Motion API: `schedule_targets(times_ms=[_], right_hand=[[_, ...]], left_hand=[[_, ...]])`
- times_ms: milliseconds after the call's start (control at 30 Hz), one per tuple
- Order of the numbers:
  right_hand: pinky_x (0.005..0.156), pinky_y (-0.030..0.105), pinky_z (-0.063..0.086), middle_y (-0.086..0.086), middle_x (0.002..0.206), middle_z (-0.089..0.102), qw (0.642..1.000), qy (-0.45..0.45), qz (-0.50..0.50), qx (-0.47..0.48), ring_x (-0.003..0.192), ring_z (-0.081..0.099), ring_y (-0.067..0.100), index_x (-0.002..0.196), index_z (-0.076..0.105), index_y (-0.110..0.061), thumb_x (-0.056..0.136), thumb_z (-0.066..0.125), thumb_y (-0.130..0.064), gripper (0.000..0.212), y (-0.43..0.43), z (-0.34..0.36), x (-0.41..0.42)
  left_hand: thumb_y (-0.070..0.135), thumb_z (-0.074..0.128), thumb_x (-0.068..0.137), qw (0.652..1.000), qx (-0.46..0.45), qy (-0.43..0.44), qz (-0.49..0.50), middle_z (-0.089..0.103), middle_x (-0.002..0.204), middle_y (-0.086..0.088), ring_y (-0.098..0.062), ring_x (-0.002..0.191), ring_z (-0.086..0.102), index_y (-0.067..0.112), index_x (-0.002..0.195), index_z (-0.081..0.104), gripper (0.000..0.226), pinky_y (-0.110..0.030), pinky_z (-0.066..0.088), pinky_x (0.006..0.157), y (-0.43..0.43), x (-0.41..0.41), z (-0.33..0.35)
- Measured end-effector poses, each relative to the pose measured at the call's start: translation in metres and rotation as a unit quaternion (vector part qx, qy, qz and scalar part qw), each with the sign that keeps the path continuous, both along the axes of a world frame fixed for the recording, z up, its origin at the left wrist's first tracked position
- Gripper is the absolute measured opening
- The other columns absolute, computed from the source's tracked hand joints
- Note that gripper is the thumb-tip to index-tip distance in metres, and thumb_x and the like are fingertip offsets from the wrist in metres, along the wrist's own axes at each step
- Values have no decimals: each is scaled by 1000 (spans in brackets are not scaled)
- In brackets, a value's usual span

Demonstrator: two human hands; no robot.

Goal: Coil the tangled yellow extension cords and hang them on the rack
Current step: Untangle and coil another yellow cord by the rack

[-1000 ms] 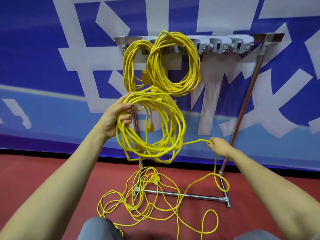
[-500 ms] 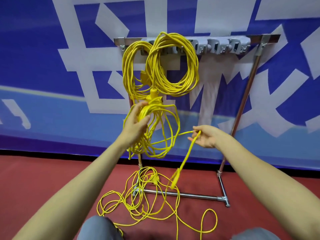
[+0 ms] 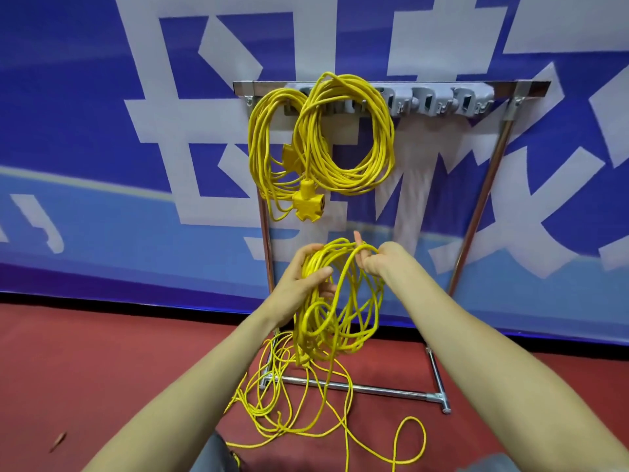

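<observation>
Gripping the half-made coil [image 3: 335, 321] in the left hand [image 3: 301, 279], pinching its top loop with the right hand [image 3: 379, 262], before the rack [image 3: 534, 88]. Could snag on loose cord [image 3: 262, 403] tangled on the floor, dragging loops free.

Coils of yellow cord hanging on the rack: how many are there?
2. The left coil hangs at the left end of the rack; the right coil hangs beside it, overlapping it. A third bundle is held by the left hand and right hand, not yet hung.

Two yellow coils [image 3: 350, 183] on rack [image 3: 480, 206]; third coil [image 3: 315, 265] loose, tangle [image 3: 262, 407] below.
</observation>
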State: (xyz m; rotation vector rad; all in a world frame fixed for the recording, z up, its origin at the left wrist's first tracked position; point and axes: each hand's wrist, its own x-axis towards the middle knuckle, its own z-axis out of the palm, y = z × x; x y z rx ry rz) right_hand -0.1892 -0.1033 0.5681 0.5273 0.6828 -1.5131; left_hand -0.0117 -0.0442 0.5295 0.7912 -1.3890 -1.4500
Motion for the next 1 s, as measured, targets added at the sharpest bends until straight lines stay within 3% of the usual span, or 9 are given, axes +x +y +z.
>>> schedule_targets(times_ms=[233, 267, 333, 400, 467, 567, 633, 800, 1000], right_hand=[[64, 58, 55, 22, 134, 43, 992, -5, -124, 5, 116, 51, 47, 132, 46, -21, 100, 43, -21, 32, 41, 26, 17], [50, 49, 57, 24, 115, 54, 989, 139, -55, -3, 113, 53, 48, 112, 57, -21, 98, 46, -26, 19, 54, 33, 18], [33, 41, 49, 12, 70, 53, 892, 423, 156, -13, 97, 60, 46, 75, 53, -27, 96, 45, -33, 24, 66, 38, 25], [85, 58, 42, 8, 61, 46, 848, 489, 204, -11, 76, 56, 40, 70, 48, -30, 94, 33, -49, 34, 75, 35, 32], [105, 30, 23, 13, 72, 52, 903, 421, 88, -1, 80, 56, 38, 86, 60, -24, 95, 31, -49, 39, 73, 32, 31], [92, 51, 48, 22, 133, 41, 997, 33, -67, -19, 116, 53, 35, 136, 39, -11, 101, 38, -19, 36, 39, 14, 16], [85, 45, 49, 18, 141, 38, 993, 112, 42, 9, 120, 52, 31, 127, 42, -4, 100, 39, -10, 28, 36, 13, 13], [78, 35, 51, 12, 99, 63, 824, 383, 410, -76, 92, 60, 23, 89, 57, -4, 95, 52, -16, 15, 59, -12, 18], [68, 26, 51, 2, 79, 54, 642, 589, 450, -198, 72, 52, 11, 83, 56, -15, 91, 53, -4, 14, 80, -37, 33]], left_hand=[[-2, 61, 90, 996, 2, -68, -58, 61, 94, -10, -23, 78, 69, 16, 133, 38, 51, -34, 58, 74, 2, -2, -10], [-2, 62, 90, 995, -5, -78, -57, 61, 94, -10, -22, 78, 68, 15, 133, 37, 53, -36, 57, 75, 4, -4, -12], [-2, 64, 88, 996, -9, -79, -51, 59, 96, -12, -23, 78, 65, 14, 134, 37, 55, -39, 55, 76, 6, -7, -17], [-3, 64, 88, 996, -6, -71, -48, 56, 98, -13, -26, 80, 62, 14, 134, 37, 56, -40, 56, 75, 7, -9, -19], [-4, 65, 87, 996, 3, -66, -57, 56, 98, -12, -26, 79, 60, 15, 134, 38, 57, -39, 57, 70, 6, -9, -19], [-6, 64, 87, 997, 23, -48, -57, 60, 87, -10, -23, 71, 61, 16, 133, 39, 57, -39, 56, 67, 2, -5, -20], [-7, 62, 88, 998, 35, -32, -42, 63, 78, -11, -24, 67, 62, 17, 132, 40, 55, -40, 54, 69, 0, 0, -22], [-7, 65, 85, 999, 32, -21, 18, 65, 85, -4, -17, 68, 65, 20, 123, 45, 50, -31, 57, 62, -6, 2, -19], [-7, 66, 84, 992, 68, 55, 86, 65, 82, -10, -21, 67, 65, 21, 120, 46, 49, -34, 56, 63, -11, 1, -13]])
